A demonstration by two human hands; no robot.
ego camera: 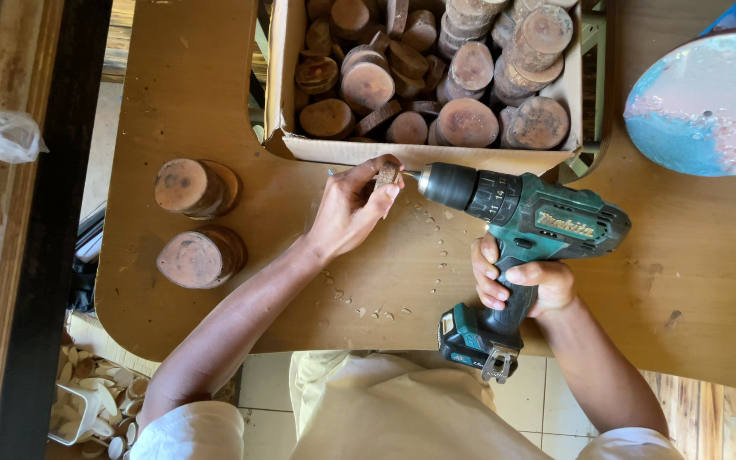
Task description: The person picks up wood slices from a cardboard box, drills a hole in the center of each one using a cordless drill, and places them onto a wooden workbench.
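My left hand (353, 209) pinches a small thin wooden slice (387, 175) on edge against the wooden table (709, 255), just in front of the cardboard box. My right hand (521, 284) grips the handle of a teal and black cordless drill (526, 230). The drill lies level and points left. Its bit touches the small slice between my left fingers.
A cardboard box (419, 154) full of round wooden slices stands at the back. Two short stacks of wooden discs (198, 221) sit at the left. A round blue and white slab (709, 102) lies at the far right. Several small drill marks dot the table near my hands.
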